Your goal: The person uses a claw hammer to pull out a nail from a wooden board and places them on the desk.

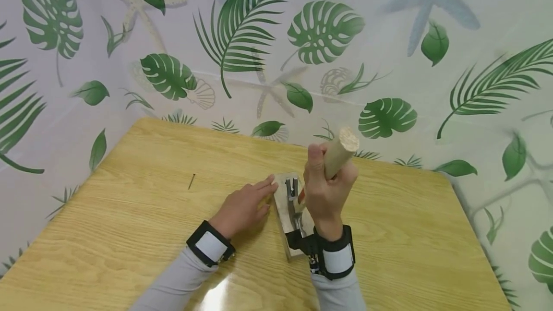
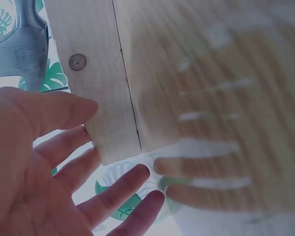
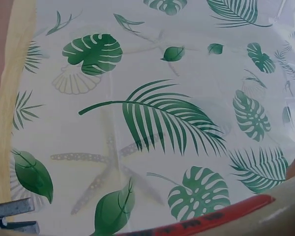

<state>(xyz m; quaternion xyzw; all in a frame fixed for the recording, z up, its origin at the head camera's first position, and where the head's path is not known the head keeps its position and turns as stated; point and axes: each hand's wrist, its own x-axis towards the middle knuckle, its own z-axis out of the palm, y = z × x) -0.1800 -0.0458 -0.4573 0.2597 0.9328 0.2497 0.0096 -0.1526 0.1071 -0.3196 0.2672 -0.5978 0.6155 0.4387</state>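
My right hand (image 1: 326,193) grips the pale wooden handle of a claw hammer (image 1: 339,157), its butt end tilted up toward the head camera. The metal claw points forward over a wooden board (image 1: 282,212) lying on the table. In the right wrist view, the hammer's handle (image 3: 280,199) with its red label crosses the bottom, and the claw tips (image 3: 14,214) show at lower left. My left hand (image 1: 244,208) is at the board's left edge, fingers extended. A round metal head (image 2: 77,62) sits in the board's face, close to the hammer head (image 2: 22,54) in the left wrist view.
A single loose nail (image 1: 192,181) lies on the wood-grain table (image 1: 164,157) to the left of the board. Behind the table hangs a white cloth (image 1: 242,90) printed with green leaves and starfish, and it also lines both sides.
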